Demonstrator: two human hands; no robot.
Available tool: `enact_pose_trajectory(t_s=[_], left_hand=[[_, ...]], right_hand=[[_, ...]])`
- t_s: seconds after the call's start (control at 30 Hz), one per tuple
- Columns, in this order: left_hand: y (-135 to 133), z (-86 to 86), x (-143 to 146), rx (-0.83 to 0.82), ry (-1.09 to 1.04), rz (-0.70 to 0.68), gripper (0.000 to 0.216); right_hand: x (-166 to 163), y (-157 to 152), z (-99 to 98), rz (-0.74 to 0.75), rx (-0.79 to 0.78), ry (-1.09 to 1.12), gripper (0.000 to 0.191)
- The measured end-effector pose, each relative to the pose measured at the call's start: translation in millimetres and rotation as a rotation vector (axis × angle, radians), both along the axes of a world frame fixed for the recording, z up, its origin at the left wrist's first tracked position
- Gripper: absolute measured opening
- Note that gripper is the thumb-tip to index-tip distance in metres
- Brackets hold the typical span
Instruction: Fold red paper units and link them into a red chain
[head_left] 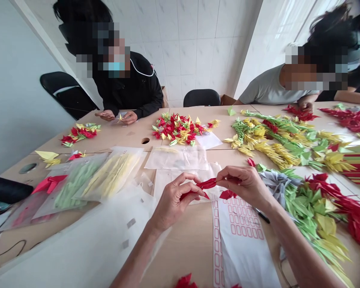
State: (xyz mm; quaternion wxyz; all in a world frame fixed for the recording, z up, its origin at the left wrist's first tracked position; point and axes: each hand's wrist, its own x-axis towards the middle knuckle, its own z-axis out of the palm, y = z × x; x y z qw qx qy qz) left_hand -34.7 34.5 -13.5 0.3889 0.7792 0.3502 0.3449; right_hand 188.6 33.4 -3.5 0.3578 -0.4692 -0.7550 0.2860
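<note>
Between my two hands is a stack of red folded paper pieces [208, 184], held above the table. My left hand [178, 192] is closed round its left end, fingers curled and thumb underneath. My right hand [243, 182] pinches the right end with its fingertips. Just below my right hand lies another red folded paper piece [228, 194]. A label sheet [246, 224] with red-outlined boxes lies under my right forearm. Clear bags [180, 158] rest on the table behind my hands. The exact folded shape in my fingers is partly hidden.
Folded papers in green, yellow and red [276, 140] are heaped on the right, with a mixed pile [180, 130] at the back. Bags of paper strips [111, 172] lie left, beside white sheets [87, 236]. One person [138, 80] sits opposite, another [267, 86] at the right.
</note>
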Motion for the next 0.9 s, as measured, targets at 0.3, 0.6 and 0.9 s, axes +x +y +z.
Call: enact_pose_trajectory(t_s=[0.3, 0.6, 0.9], left_hand=[[-0.8, -4.9, -0.2, 0.148, -0.027, 0.064, 0.019], [0.8, -4.1, -1.2, 0.120, -0.026, 0.053, 0.018], [1.4, -2.8, -1.3, 0.106, -0.017, 0.033, 0.019]], right_hand=[[-9.9, -6.6, 4.6, -0.055, 0.209, -0.100, 0.006], [-16.4, -11.5, 7.9, -0.113, 0.223, -0.093, 0.007], [-12.9, -11.2, 9.4, -0.051, 0.130, -0.094, 0.008]])
